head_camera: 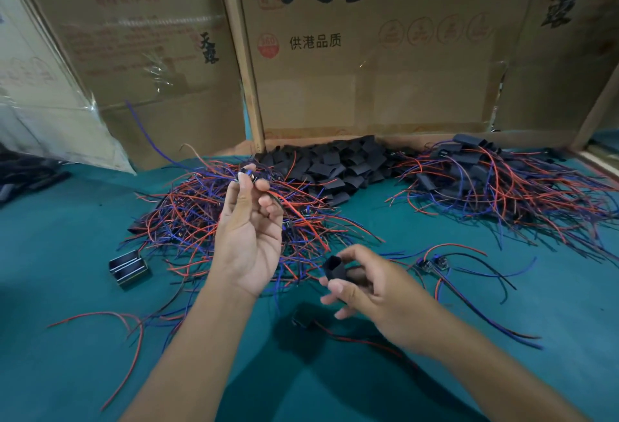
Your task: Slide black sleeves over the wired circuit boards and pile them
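Pinching a black sleeve point(335, 267) in our right hand point(371, 291) at lower center, we grip a wired circuit board point(246, 174) in our left hand point(251, 230) above the counter's point(67, 287) wire heap point(207, 217), loose sleeves point(331, 163) beyond.

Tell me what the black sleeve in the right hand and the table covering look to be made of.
Black sleeve: looks like thin matte plastic or rubber tubing, probably heat-shrink; its open mouth holds shape without shine. Table covering: seems a teal felt-like cloth, flat and dull, with no glare; the weave is too fine to tell.
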